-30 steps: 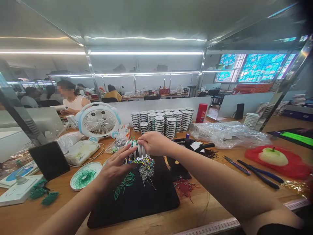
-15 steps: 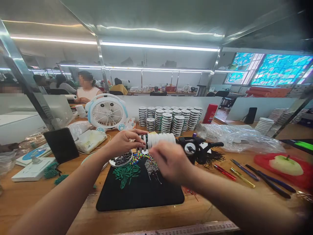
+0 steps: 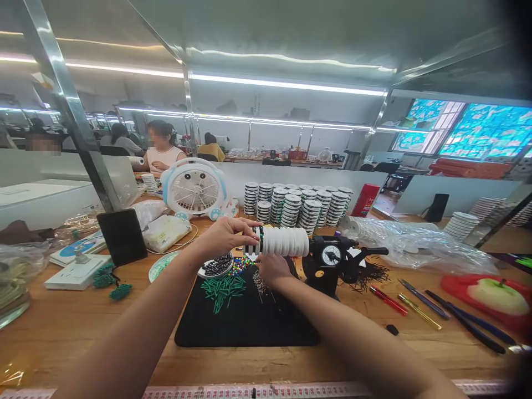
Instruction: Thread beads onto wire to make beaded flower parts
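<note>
A row of white spools (image 3: 286,242) sits on the shaft of a black hand-crank winder (image 3: 326,260) with a round white dial. My left hand (image 3: 228,238) is closed around the left end of that row, where dark green and black winding shows. Under the spools, my right hand (image 3: 274,270) has its fingers curled in, partly hidden; what they pinch is too small to make out. It is close to a heap of small metal pins (image 3: 261,285) on a black mat (image 3: 245,330). Green tube pieces (image 3: 222,289), colored beads (image 3: 241,266) and a white dish (image 3: 229,270) of dark pieces lie nearby.
Stacked wound spools (image 3: 293,205) stand at the back beside a white-blue fan (image 3: 195,191). Plastic-wrapped spools (image 3: 386,230), pens (image 3: 388,301), pliers (image 3: 474,321) and an apple (image 3: 499,296) on red plastic are to the right. A tape measure (image 3: 266,391) runs along the front edge.
My right hand has moved from in front of the spools to lower down beneath them, near the pins. My left hand stays at the spool end. The camera view has shifted slightly.
</note>
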`<state>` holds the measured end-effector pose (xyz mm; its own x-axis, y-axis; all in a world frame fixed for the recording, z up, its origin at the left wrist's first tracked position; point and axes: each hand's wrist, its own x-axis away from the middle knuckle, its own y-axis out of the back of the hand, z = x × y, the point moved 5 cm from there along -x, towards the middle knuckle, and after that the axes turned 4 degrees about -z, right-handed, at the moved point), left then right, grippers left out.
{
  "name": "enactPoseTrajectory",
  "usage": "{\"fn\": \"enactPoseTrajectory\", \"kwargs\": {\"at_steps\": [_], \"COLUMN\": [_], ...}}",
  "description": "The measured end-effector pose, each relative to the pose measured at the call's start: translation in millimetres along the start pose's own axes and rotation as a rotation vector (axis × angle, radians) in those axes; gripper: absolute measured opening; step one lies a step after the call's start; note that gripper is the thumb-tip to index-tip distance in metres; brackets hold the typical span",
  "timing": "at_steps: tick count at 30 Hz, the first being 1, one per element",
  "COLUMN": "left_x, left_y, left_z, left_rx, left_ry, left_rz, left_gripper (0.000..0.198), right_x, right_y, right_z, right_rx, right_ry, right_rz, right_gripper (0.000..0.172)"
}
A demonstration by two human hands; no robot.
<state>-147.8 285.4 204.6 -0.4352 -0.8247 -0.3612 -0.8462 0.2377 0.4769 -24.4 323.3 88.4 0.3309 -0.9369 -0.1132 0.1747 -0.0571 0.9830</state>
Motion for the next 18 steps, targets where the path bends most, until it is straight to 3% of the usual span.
{"fn": "enactPoseTrajectory", "kwargs": {"at_steps": [5, 12, 18], "left_x": [-0.2, 0.1, 0.5], "left_y": [0.0, -0.1, -0.5], "left_z": [1.2, 4.8, 3.7], "left_rx": [0.008, 0.006, 0.005], "left_ry": [-0.003, 0.001, -0.017], "left_rz": [-0.019, -0.031, -0.030], "left_gripper": [0.010, 0.009, 0.009], "right_x": [-2.8, 0.3, 9.2], "right_y": [-9.4, -4.1, -0.7], "right_z": [-0.3, 2.1, 30.0], "right_rx": [0.024, 0.068, 0.092], "right_ry": [0.018, 0.074, 0.225], "right_rz": [0.003, 0.003, -0.024], "right_gripper": [0.024, 0.022, 0.029]}}
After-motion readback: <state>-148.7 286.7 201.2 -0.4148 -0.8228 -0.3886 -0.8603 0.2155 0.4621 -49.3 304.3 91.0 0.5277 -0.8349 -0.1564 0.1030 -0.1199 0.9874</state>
